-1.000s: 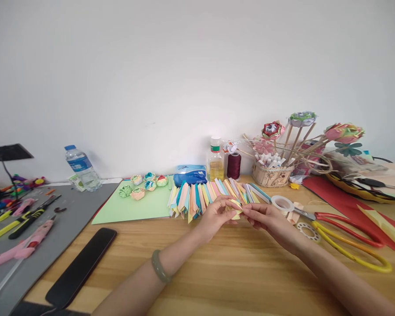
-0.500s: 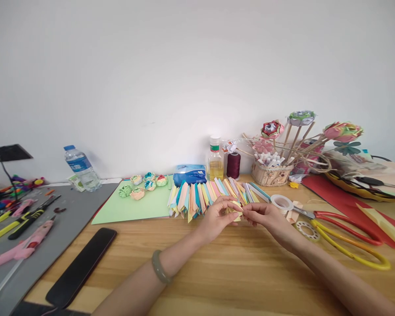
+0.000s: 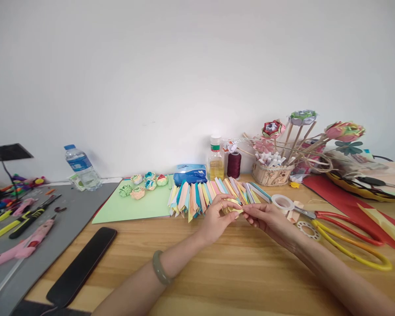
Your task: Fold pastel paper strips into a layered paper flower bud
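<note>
Probably the small yellow paper piece is very light, a bit bendy and easy to squash or rip, so a soft pinch on its edges looks best. It is up between the two hands, in front of the row of folded strips, with the left hand curled around it, thumb and fingers close together. The right hand reaches in from the other side, finger and thumb pinching its edge.

No legible text or numbers
</note>
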`<state>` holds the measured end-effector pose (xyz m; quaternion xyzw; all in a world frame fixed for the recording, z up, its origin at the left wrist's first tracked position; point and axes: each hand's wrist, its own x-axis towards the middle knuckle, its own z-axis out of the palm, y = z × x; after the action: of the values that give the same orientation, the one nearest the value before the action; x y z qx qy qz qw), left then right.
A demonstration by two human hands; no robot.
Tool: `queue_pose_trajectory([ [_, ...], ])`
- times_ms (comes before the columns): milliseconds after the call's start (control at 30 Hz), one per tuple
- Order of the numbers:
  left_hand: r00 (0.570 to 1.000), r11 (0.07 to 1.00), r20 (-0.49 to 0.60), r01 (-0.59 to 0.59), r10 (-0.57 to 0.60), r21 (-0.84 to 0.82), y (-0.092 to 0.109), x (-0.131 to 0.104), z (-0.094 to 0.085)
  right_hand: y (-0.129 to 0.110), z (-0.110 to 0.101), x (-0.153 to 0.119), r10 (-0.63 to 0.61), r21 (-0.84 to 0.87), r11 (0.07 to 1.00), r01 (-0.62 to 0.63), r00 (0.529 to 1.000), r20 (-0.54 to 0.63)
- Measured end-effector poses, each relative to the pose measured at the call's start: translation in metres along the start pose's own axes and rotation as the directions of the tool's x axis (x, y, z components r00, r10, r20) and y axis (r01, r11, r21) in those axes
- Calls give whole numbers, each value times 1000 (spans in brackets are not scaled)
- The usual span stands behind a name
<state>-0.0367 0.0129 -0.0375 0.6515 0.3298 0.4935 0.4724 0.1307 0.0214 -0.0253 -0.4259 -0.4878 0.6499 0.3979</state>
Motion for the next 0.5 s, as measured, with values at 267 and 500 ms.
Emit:
queue_pose_trajectory([
  [267,1000,1000,9,19,-19,-10,0,0,0,3,-1,2,36,38,999,-36,999,6],
  [500,1000,1000,0,8,-8,2,-1,0,2,5,2,1,-14,-24,1000,13,1000,-25],
])
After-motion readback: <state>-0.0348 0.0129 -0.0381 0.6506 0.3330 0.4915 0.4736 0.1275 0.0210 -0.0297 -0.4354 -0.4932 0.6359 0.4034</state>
